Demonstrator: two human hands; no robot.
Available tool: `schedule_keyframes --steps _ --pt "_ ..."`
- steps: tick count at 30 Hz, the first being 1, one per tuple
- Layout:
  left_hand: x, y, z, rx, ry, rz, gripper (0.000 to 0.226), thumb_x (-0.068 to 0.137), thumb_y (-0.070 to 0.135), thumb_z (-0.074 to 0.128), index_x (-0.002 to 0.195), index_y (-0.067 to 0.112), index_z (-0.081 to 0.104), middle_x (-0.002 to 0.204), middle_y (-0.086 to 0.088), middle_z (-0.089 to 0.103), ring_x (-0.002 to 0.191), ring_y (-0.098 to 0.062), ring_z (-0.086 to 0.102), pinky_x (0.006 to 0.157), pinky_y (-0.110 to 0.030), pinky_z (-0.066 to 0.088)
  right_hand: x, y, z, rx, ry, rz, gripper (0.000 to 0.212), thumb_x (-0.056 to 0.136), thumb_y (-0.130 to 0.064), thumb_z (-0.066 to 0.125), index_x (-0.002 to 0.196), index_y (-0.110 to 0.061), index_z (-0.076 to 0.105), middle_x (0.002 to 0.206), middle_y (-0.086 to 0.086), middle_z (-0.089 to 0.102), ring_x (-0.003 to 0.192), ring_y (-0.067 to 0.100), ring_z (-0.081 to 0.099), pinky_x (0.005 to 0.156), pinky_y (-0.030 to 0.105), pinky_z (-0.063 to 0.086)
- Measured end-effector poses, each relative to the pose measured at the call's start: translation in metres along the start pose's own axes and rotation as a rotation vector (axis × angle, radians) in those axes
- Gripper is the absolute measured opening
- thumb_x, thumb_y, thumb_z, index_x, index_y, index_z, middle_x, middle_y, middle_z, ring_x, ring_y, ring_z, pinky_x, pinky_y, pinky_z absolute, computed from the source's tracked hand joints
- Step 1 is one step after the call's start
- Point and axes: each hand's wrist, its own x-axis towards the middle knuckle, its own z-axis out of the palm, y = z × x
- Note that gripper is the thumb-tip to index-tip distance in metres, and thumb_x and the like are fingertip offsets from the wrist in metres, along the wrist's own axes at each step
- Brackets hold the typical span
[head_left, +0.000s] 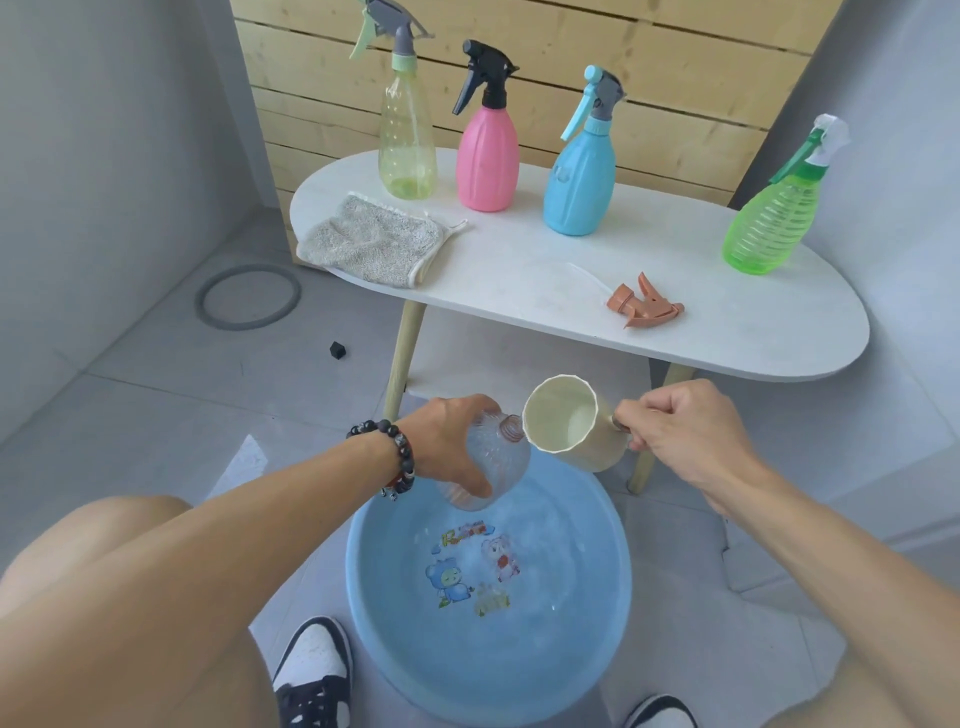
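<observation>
Clear bottle (493, 462) sits tilted over the far rim of the blue basin (488, 670), your left hand (452, 441) wrapped round its body, fingers curled on it. Your right hand (680, 426) grips the cream cup (569, 422) by its handle, lip right at the bottle's threaded neck, possibly touching. Sprayer head (647, 304) lies on the white table (727, 332).

table (519, 270) | yellow btl (408, 135), pink btl (487, 156), blue btl (579, 182), green btl (769, 223) | cloth (371, 239) | floor: grey ring (199, 300)

Tiled home washroom: floor drain (248, 296), water basin (395, 623), spray bottles (487, 156).
</observation>
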Motion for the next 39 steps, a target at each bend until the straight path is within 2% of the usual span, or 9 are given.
schedule_keyframes --steps 3,7,14,19,22,25,30,33,39 --pt "0.001 -0.002 0.004 0.024 -0.029 -0.005 0.097 0.065 0.04 0.09 0.146 0.03 0.038 0.132 0.002 0.055 0.111 -0.014 0.052 0.084 -0.025 0.045 -0.002 0.0 0.002 -0.051 0.002 -0.015 0.041 0.07 -0.038 0.062 0.065 0.003 0.065 0.076 0.023 0.068 0.061 0.015 0.044 0.057 0.031 0.037" --pt "0.001 -0.003 0.011 0.066 -0.081 -0.01 0.099 0.065 0.039 0.09 0.148 0.026 0.037 0.139 0.001 0.052 0.121 -0.019 0.054 0.095 -0.034 0.051 -0.002 -0.001 0.005 -0.1 0.003 -0.038 0.038 0.077 -0.03 0.065 0.071 0.008 0.065 0.08 0.028 0.066 0.061 0.015 0.041 0.051 0.028 0.035" --pt "0.001 -0.011 0.02 0.083 -0.124 -0.038 0.099 0.063 0.037 0.091 0.146 0.029 0.037 0.132 0.003 0.054 0.1 -0.012 0.051 0.083 -0.029 0.053 -0.002 0.001 0.006 -0.156 0.025 -0.095 0.042 0.078 -0.028 0.065 0.072 0.012 0.057 0.079 0.03 0.063 0.053 0.016 0.034 0.049 0.027 0.03" --pt "0.002 -0.015 0.019 0.074 -0.13 -0.052 0.102 0.06 0.039 0.093 0.146 0.031 0.037 0.131 0.002 0.055 0.107 -0.015 0.054 0.089 -0.034 0.055 -0.003 0.0 0.004 -0.169 0.039 -0.143 0.045 0.076 -0.031 0.064 0.066 0.009 0.047 0.072 0.03 0.057 0.053 0.018 0.03 0.051 0.028 0.026" --pt "0.003 -0.013 0.019 0.081 -0.133 -0.042 0.102 0.061 0.039 0.093 0.146 0.031 0.038 0.132 0.002 0.055 0.111 -0.015 0.054 0.091 -0.034 0.055 -0.005 0.0 0.004 -0.186 0.049 -0.17 0.044 0.076 -0.03 0.065 0.064 0.008 0.045 0.059 0.021 0.043 0.054 0.018 0.028 0.051 0.029 0.024" --pt "0.003 -0.012 0.02 0.081 -0.136 -0.029 0.099 0.062 0.038 0.092 0.145 0.031 0.039 0.13 0.003 0.055 0.105 -0.013 0.052 0.086 -0.03 0.053 -0.005 -0.001 0.004 -0.221 0.067 -0.19 0.043 0.078 -0.025 0.066 0.06 0.005 0.041 0.054 0.006 0.03 0.055 0.018 0.024 0.053 0.031 0.022" --pt "0.004 -0.011 0.021 0.088 -0.14 -0.013 0.099 0.062 0.038 0.092 0.145 0.031 0.04 0.127 0.005 0.055 0.098 -0.011 0.048 0.077 -0.026 0.046 -0.006 0.0 0.005 -0.233 0.072 -0.218 0.046 0.077 -0.028 0.066 0.057 -0.003 0.033 0.054 0.003 0.024 0.056 0.017 0.02 0.054 0.032 0.02" --pt "0.005 -0.011 0.022 0.103 -0.146 -0.007 0.099 0.061 0.04 0.092 0.145 0.031 0.04 0.129 0.004 0.056 0.099 -0.011 0.048 0.08 -0.027 0.048 -0.007 0.001 0.004 -0.252 0.072 -0.239 0.046 0.069 -0.041 0.057 0.056 -0.004 0.034 0.054 0.002 0.024 0.057 0.018 0.02 0.054 0.033 0.021" --pt "0.004 -0.009 0.023 0.111 -0.163 -0.012 0.098 0.063 0.041 0.092 0.145 0.03 0.039 0.131 0.003 0.055 0.104 -0.013 0.051 0.079 -0.026 0.045 -0.007 0.003 0.005 -0.278 0.093 -0.283 0.044 0.066 -0.044 0.053 0.056 -0.006 0.033 0.056 0.001 0.021 0.059 0.019 0.02 0.054 0.033 0.021"
